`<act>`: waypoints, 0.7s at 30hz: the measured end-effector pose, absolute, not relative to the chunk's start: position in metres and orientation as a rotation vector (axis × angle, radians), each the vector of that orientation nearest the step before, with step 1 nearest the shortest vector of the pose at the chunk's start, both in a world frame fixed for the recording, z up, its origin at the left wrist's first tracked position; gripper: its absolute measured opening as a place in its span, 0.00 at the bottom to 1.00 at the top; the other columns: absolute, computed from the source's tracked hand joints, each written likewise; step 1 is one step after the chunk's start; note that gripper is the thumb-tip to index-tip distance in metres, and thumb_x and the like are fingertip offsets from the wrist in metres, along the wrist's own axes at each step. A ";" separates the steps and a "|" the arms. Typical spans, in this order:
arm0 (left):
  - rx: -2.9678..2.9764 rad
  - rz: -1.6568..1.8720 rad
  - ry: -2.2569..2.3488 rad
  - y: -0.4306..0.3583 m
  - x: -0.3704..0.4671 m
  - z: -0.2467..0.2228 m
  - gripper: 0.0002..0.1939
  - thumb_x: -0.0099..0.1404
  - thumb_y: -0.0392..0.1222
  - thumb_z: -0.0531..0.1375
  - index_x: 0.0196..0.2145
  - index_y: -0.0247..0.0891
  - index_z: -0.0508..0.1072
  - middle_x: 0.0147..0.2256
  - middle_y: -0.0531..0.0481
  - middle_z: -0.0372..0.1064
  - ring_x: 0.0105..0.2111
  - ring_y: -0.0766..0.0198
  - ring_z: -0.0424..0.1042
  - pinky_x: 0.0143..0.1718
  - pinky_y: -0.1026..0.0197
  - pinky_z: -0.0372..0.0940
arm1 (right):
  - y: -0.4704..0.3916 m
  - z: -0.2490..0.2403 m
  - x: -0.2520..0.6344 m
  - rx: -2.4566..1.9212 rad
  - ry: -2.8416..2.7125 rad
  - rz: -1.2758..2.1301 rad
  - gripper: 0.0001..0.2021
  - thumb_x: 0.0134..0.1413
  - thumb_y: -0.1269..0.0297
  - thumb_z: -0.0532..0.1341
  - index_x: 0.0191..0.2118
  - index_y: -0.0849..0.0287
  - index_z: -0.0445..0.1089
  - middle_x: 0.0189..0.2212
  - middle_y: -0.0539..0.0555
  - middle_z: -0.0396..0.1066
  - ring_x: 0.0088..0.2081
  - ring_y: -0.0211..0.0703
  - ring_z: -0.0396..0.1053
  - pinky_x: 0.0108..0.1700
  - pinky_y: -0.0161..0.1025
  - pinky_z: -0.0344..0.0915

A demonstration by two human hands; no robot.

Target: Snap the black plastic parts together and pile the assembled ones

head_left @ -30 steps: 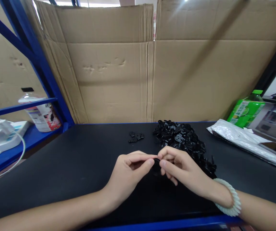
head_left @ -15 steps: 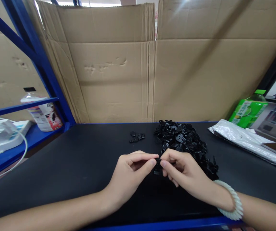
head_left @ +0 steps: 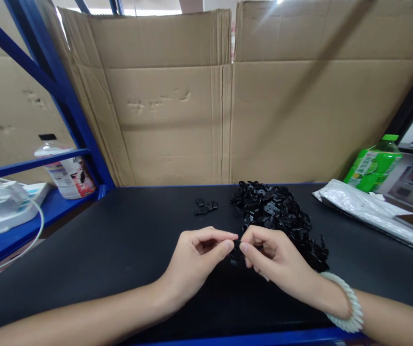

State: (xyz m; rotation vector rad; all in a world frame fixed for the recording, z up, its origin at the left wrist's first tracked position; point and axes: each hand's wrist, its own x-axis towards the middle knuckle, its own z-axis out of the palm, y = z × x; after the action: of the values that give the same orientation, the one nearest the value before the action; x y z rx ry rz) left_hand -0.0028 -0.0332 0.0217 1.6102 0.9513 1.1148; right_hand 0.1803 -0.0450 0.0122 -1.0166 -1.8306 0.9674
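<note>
Between the two hands is a small black plastic part (head_left: 236,246), partly covered by the fingertips. My left hand (head_left: 202,252) pinches its left side between thumb and forefinger. On the other side, my right hand (head_left: 274,252) grips it the same way, with a pale beaded bracelet (head_left: 350,302) round the wrist. A heap of glossy black plastic parts (head_left: 274,209) lies just behind and beside the right hand. Further back, left of the heap, several small black pieces (head_left: 205,206) form a loose group.
The black tabletop (head_left: 120,259) ends at a cardboard wall (head_left: 170,120). To the left, a blue shelf frame holds a bottle (head_left: 67,175) and a white power strip with plugs (head_left: 8,202). At right are a silvery plastic bag (head_left: 365,206) and a green bottle (head_left: 374,166).
Both hands keep their pinch on the small black part, which seems slightly tilted compared with before. The whole view has shifted a little; the heap and loose pieces look unchanged.
</note>
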 end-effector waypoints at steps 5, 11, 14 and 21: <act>1.575 1.097 0.999 -0.024 -0.003 0.019 0.09 0.57 0.41 0.64 0.35 0.36 0.81 0.30 0.48 0.78 0.30 0.63 0.73 0.32 0.65 0.67 | -0.041 0.011 0.184 -1.024 -1.790 1.082 0.15 0.63 0.54 0.54 0.33 0.60 0.67 0.23 0.48 0.65 0.20 0.31 0.60 0.19 0.27 0.57; 1.644 1.274 1.227 0.030 -0.025 0.012 0.11 0.56 0.43 0.64 0.35 0.33 0.80 0.29 0.46 0.78 0.29 0.60 0.75 0.34 0.60 0.70 | -0.037 0.022 0.192 -1.024 -1.695 0.992 0.12 0.62 0.57 0.55 0.39 0.60 0.69 0.24 0.48 0.64 0.20 0.31 0.59 0.19 0.28 0.57; 1.630 1.310 1.298 0.063 -0.041 0.006 0.10 0.54 0.41 0.65 0.33 0.33 0.80 0.26 0.46 0.78 0.28 0.60 0.76 0.37 0.59 0.70 | -0.028 0.035 0.206 -1.013 -1.612 0.867 0.11 0.60 0.57 0.57 0.38 0.60 0.70 0.24 0.50 0.65 0.20 0.32 0.60 0.19 0.29 0.57; 1.642 1.347 1.313 0.077 -0.051 0.005 0.16 0.56 0.42 0.64 0.41 0.31 0.78 0.37 0.41 0.79 0.32 0.58 0.77 0.40 0.57 0.70 | 0.010 0.059 0.264 -1.223 -1.665 0.348 0.09 0.56 0.61 0.58 0.34 0.59 0.72 0.24 0.52 0.69 0.24 0.36 0.63 0.24 0.34 0.60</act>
State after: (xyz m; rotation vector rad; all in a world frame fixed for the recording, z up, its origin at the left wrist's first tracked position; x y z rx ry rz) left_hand -0.0505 0.0774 0.0046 1.6418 1.3127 1.3467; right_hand 0.2641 0.0099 0.0590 -1.2226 -1.6651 0.3477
